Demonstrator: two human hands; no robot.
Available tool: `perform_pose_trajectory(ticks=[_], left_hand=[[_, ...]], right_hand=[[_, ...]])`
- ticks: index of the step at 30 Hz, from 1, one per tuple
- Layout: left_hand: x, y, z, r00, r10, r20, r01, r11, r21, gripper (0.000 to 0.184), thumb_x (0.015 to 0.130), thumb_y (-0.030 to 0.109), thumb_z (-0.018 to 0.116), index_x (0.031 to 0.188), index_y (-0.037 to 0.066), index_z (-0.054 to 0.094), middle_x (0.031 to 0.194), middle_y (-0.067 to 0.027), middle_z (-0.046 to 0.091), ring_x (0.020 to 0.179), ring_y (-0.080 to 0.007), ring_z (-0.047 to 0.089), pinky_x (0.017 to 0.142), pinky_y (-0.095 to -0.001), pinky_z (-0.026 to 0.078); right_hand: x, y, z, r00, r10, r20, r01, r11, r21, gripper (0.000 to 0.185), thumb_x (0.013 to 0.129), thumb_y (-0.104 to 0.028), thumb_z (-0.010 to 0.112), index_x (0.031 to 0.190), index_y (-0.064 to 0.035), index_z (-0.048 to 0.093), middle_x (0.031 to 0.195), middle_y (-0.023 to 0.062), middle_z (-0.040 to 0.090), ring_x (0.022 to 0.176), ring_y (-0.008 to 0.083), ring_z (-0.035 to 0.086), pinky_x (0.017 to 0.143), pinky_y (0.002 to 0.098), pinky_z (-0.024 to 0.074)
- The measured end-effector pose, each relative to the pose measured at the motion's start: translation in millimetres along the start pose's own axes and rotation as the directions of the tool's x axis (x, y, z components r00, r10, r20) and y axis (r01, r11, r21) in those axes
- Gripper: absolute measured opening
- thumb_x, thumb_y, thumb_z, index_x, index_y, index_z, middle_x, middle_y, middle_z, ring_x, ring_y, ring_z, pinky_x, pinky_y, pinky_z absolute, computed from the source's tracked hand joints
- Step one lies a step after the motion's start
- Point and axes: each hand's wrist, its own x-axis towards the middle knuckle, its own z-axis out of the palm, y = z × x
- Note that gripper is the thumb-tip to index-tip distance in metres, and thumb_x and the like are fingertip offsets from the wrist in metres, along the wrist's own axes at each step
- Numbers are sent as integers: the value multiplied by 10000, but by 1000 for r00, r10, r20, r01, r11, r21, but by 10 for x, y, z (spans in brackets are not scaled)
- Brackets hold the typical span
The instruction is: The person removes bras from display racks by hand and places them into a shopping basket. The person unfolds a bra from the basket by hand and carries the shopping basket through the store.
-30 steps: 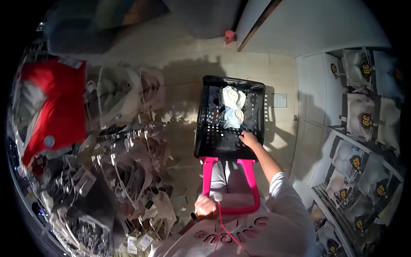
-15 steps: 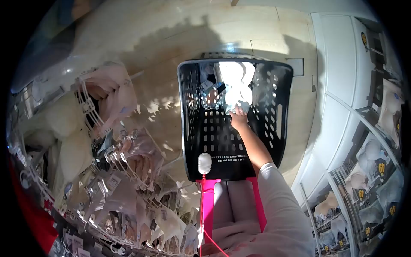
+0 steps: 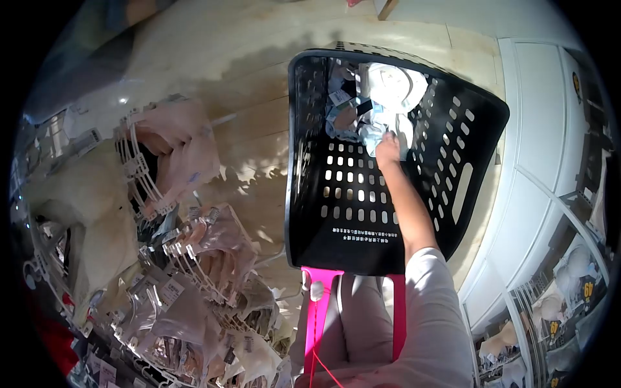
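Observation:
My right hand (image 3: 388,150) reaches down into a black plastic basket (image 3: 362,255) with slotted walls. Its fingers are closed on a light blue garment (image 3: 371,136), and the fingertips are partly buried in the cloth. Just beyond the hand lies a bright white bra (image 3: 391,84) with rounded cups, strongly lit. Left of it, against the basket's far-left corner, are blue-grey garments (image 3: 341,123) with a white tag (image 3: 339,97). My left hand is out of view.
Racks of pale bras on hangers (image 3: 184,139) line the left side. White cabinets (image 3: 530,116) and more hanging bras (image 3: 576,271) with price signs stand at the right. A pink frame (image 3: 399,317) sits below the basket, and a white pompom (image 3: 316,291) hangs on a red cord.
The basket has swung and shifted to the right in view and appears larger. My right hand remains at the light blue garment, its fingers now more closed in the cloth.

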Motion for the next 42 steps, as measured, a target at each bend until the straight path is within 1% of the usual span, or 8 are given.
perform_pose_trajectory(ticks=[5, 12, 17, 21, 26, 31, 38, 42], left_hand=[[-126, 156, -52, 999, 40, -34, -41, 999, -13, 238, 738, 118, 532, 517, 55, 469, 521, -86, 456, 529, -279, 472, 628, -373, 429], [-467, 582, -216, 988, 128, -91, -133, 990, -42, 239, 743, 115, 529, 519, 55, 468, 523, -86, 457, 534, -280, 474, 637, -373, 430], [-728, 895, -282, 963, 237, -128, -249, 965, -80, 239, 745, 113, 526, 521, 55, 467, 525, -86, 458, 539, -281, 476, 643, -373, 431], [-821, 1053, -410, 939, 315, -138, -329, 940, -94, 240, 748, 111, 525, 522, 55, 467, 526, -86, 458, 542, -282, 477, 648, -373, 431], [-895, 1132, -584, 935, 301, -186, -337, 918, -207, 207, 757, 77, 483, 554, 39, 493, 542, -113, 493, 552, -309, 497, 599, -401, 415], [-891, 1353, -686, 957, 255, -136, -270, 957, -108, 309, 821, 183, 496, 553, 34, 537, 554, -136, 535, 555, -303, 531, 577, -386, 440], [-643, 1636, -1127, 979, 139, 151, -50, 873, -486, 368, 822, 299, 595, 1033, 1, 544, 831, -176, 621, 792, -285, 622, 712, -369, 474], [-356, 2274, -1603, 852, 475, -219, -513, 840, -173, 891, 693, 384, 724, 1295, -66, 246, 1287, -255, 347, 1183, -361, 389, 939, -381, 388]], right_hand=[[-1022, 308, -608, 992, -54, -118, 99, 902, 421, 257, 760, -226, 564, 663, 1, 638, 686, 174, 617, 616, 337, 610, 617, 426, 497], [-2253, 381, -1617, 963, 20, 269, -235, 550, 801, 318, 756, -312, 598, 793, 4, 586, 753, 199, 618, 760, 346, 616, 681, 386, 475], [-3035, 655, -2432, 986, -106, 130, -61, 496, 866, 578, 696, -285, 675, 1078, -3, 344, 940, 247, 592, 864, 368, 607, 760, 392, 474], [-3623, 1010, -2976, 995, -36, 98, -63, 536, 842, 422, 690, -137, 668, 1031, 7, 466, 835, 180, 623, 821, 271, 631, 701, 345, 490], [-4128, 1616, -3433, 984, 161, -72, 74, -1, 997, 228, 748, 17, 542, 970, 14, 591, 862, 61, 625, 786, 139, 584, 718, 275, 466], [-4653, 1706, -4269, 960, 198, -200, 225, -115, 968, 217, 793, 11, 505, 996, 17, 583, 1000, 54, 581, 920, 118, 535, 798, 235, 411], [-5440, 1591, -5237, 924, 290, -249, 368, -500, 784, 298, 923, -165, 442, 1163, 11, 456, 1085, 87, 551, 1028, 154, 524, 884, 295, 417], [-5837, 1527, -5790, 876, 300, -377, 481, -579, 658, 272, 923, -170, 427, 1126, 1, 485, 1047, 78, 562, 986, 163, 543, 858, 306, 432]])
